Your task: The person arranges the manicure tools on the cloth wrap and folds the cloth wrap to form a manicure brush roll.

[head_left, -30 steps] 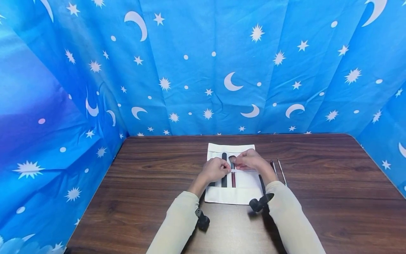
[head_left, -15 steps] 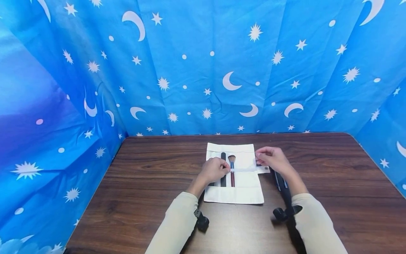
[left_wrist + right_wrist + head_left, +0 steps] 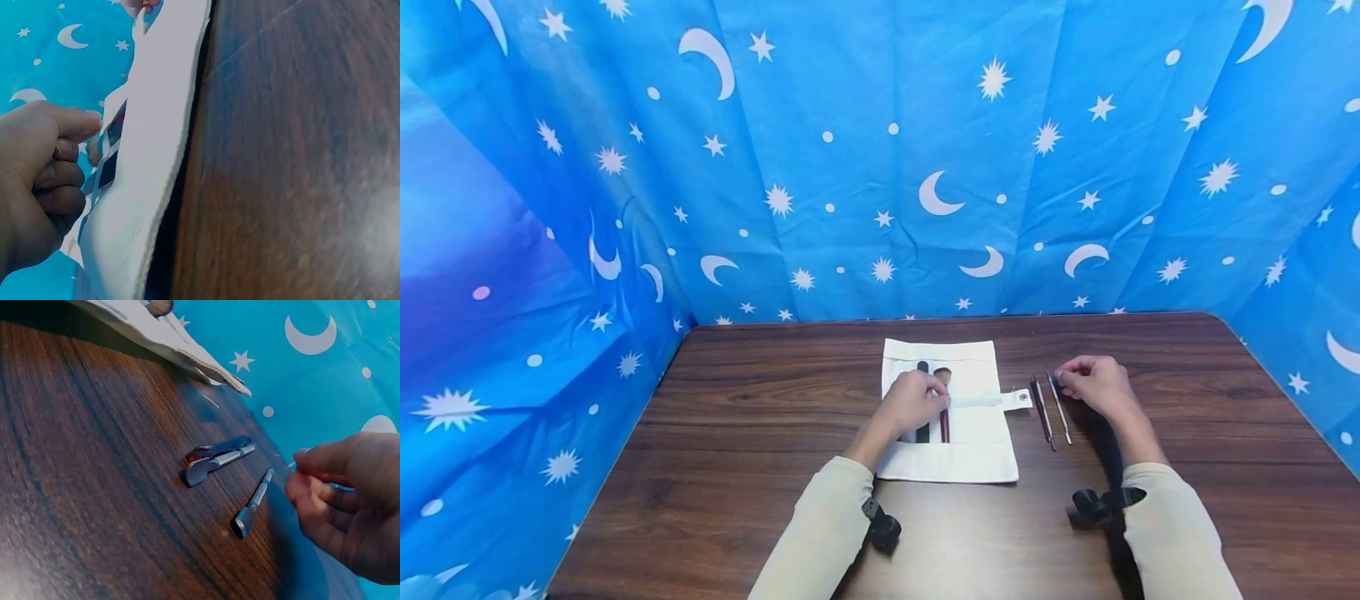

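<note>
Two arms in long pale sleeves (image 3: pixel 820 529) reach forward, bare at the wrists, set well apart. The left hand (image 3: pixel 910 402) angles inward, its thumb and forefinger pinching, the other fingers folded toward the palm. The right hand (image 3: pixel 1096 385) points inward too, fingers loosely bent, fingertips near one another.

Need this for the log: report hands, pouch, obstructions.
Left hand apparently pinches white pouch. Right hand beside slim tool, grip unclear. Pouch open on table, brush tucked in. Left hand partly covers brush.
</note>
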{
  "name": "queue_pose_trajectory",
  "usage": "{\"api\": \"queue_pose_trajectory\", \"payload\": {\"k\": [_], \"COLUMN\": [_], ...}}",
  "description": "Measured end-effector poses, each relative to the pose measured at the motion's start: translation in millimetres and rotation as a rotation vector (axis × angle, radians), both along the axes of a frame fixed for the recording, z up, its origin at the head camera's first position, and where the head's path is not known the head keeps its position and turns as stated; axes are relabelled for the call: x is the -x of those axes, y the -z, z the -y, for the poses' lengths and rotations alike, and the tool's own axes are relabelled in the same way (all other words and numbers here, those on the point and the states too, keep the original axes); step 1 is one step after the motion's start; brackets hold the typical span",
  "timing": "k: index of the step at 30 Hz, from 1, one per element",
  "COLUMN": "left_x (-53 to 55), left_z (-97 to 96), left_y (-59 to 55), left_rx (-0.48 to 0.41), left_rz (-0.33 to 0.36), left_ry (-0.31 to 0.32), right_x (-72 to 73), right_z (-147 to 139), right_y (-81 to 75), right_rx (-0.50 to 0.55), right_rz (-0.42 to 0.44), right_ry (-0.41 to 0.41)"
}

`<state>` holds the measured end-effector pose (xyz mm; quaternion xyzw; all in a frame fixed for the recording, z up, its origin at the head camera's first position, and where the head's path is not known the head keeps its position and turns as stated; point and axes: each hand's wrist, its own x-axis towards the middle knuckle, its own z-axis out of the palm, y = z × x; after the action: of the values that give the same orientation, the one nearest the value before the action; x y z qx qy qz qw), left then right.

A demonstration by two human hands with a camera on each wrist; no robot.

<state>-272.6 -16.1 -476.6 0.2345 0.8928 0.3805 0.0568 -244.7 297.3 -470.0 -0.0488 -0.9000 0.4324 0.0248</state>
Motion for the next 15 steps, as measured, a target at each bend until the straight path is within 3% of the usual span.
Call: {"api": "queue_pose_trajectory", "payload": {"k": [10,15], "left_x": [-1.1,-2.0], "left_z": [-5.0,-6.4], "left_y": [9.7,8.6], "left_rx": [-0.045,0.026], "left_rz": [0.056,0.031], "left_ry": [0.0,0.02], "right_x": [-2.1,0.9], "right_z": [-4.6,-2.6], "right_y": [-7.3,-11.2], "right_rx": [-0.062,-0.086], "right_rz": [0.206,0.257], "right_ry": [-0.038,-0.024]}}
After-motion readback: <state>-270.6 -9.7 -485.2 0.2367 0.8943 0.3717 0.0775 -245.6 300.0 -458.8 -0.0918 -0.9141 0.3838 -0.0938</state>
